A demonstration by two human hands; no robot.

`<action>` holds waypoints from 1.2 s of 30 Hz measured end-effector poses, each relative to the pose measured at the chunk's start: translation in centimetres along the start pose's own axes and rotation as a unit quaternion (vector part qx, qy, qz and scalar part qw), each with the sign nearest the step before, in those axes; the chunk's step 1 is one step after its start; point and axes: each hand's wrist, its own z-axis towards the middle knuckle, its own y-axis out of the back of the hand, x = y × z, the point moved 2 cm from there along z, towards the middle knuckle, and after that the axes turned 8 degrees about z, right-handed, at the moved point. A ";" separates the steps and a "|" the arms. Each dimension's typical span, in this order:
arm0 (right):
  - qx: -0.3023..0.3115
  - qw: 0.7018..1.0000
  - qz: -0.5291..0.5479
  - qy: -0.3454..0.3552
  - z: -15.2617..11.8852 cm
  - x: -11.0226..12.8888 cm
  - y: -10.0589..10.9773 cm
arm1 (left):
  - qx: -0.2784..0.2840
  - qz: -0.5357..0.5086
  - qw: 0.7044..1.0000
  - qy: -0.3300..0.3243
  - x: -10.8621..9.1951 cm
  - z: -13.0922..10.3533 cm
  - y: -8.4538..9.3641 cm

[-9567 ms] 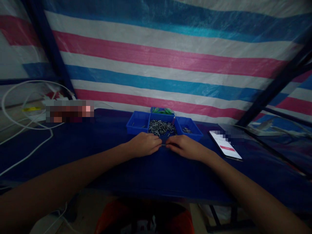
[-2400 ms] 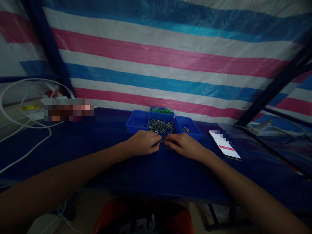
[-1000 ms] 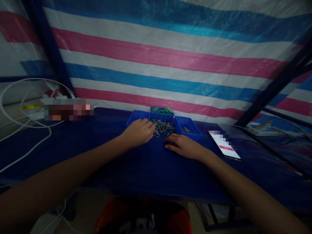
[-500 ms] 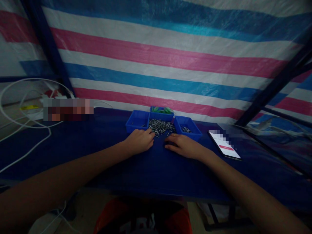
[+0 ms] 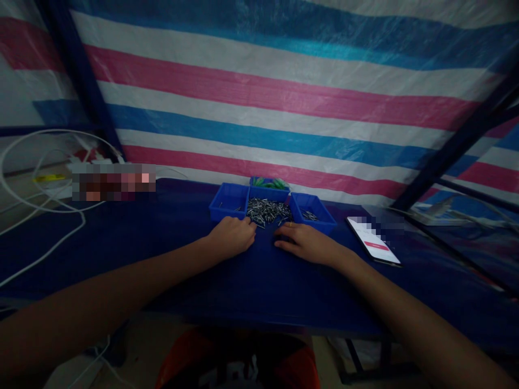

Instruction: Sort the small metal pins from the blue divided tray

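Observation:
My left hand [image 5: 233, 236] rests on the blue table with its fingers curled in, at the near left edge of a pile of small metal pins [image 5: 267, 210]. What those fingers enclose, if anything, is hidden. Across a narrow gap lies my right hand [image 5: 302, 240], thumb and fingers apart, fingertips by the pile's near right edge and nothing visible in them. Blue trays flank the pile: a left tray [image 5: 217, 209] with a few pins and a right tray [image 5: 324, 217] with a small heap. Behind it, a back tray [image 5: 270, 191] contains green pieces [image 5: 275, 183].
A phone [image 5: 375, 243] with a lit screen lies right of my right hand. White cables [image 5: 83, 216] loop over the table's left end, near a blurred-out patch. Behind the table [image 5: 251, 286] hangs a striped plastic sheet [image 5: 259, 129] between dark blue frame posts [image 5: 458, 140].
My left hand's fingers have shifted very slightly at the pile's edge. My right hand, the trays and the pins look the same.

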 end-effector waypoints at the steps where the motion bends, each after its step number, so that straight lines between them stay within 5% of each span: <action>1: 0.000 1.000 0.001 0.000 0.0 0.0 0.0 | -0.003 0.006 1.000 0.004 -0.2 -0.1 0.1; 10: -0.001 1.000 0.000 0.008 0.0 -0.1 -0.1 | 0.001 -0.008 0.999 -0.031 -0.4 -0.2 0.4; 18: 0.001 1.000 -0.002 0.007 0.0 -0.4 -0.2 | 0.000 0.006 1.000 0.021 -0.3 -0.2 0.4; 36: -0.002 1.000 0.001 0.008 -0.1 -0.3 -0.2 | -0.043 -0.044 0.994 -0.089 -0.4 0.2 0.1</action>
